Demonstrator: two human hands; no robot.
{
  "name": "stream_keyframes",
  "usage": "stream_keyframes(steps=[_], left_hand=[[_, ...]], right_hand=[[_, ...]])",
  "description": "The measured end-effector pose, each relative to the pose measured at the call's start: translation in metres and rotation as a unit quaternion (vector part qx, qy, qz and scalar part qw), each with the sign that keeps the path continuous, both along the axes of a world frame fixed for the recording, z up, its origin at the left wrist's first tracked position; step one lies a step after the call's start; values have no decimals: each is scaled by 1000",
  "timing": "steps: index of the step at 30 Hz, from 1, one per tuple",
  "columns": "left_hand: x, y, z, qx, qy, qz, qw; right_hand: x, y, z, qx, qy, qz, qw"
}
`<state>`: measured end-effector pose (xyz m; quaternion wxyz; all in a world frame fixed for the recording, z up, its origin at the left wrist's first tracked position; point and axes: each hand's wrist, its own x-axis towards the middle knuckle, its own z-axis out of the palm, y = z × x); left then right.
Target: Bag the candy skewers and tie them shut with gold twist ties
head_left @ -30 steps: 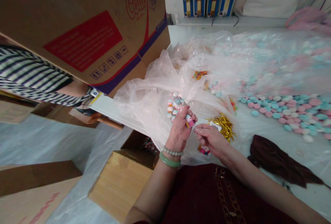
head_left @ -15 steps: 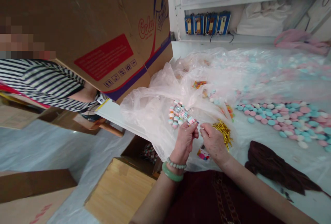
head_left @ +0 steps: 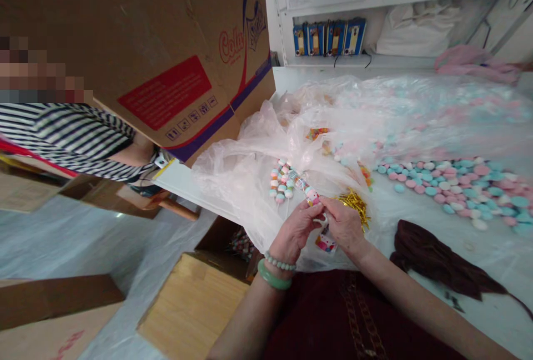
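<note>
A narrow clear candy bag [head_left: 300,183] with a printed pink-and-white end is between my hands, its far end pointing up and left. My left hand [head_left: 300,226], wearing a beaded bracelet and a green bangle, pinches the bag's near end. Close against it, my right hand [head_left: 345,224] has thumb and fingers closed at the same end; my fingers hide the exact grip. Small stacks of pastel candies [head_left: 280,189] lie beyond my left hand. Gold twist ties [head_left: 356,208] are piled just beyond my right hand. Below my hands lies another printed bag [head_left: 326,240].
Thin plastic sheeting [head_left: 233,174] covers much of the table, with many loose pastel candies [head_left: 462,188] at the right. A dark brown cloth [head_left: 437,260] lies nearer me. A large cardboard box [head_left: 166,44] stands at the left, beside a person in a striped top [head_left: 75,132].
My right hand has moved in against my left at the bag's end. The bag's printed end shows more. The view has shifted slightly.
</note>
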<state>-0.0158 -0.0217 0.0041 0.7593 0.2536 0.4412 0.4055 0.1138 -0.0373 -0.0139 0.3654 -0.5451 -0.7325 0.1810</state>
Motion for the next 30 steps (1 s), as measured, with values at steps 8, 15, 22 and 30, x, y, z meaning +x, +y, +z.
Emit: stream_keyframes(steps=[8,15,22,30], left_hand=[[6,-4,-15,35,63,107,992],[7,-4,-16,35,-10,57,998],[7,5,-23,-47,-50,112,991],[25,5,-34,-44,-73,131,988]], right_hand=[[-4,-1,-11,-42,-4,-76,996],[-3,3,-8,-10,25,0,1000],[-9,-5,-17,94,-99,48,990],[-21,-11,6,137,-256,-2,957]])
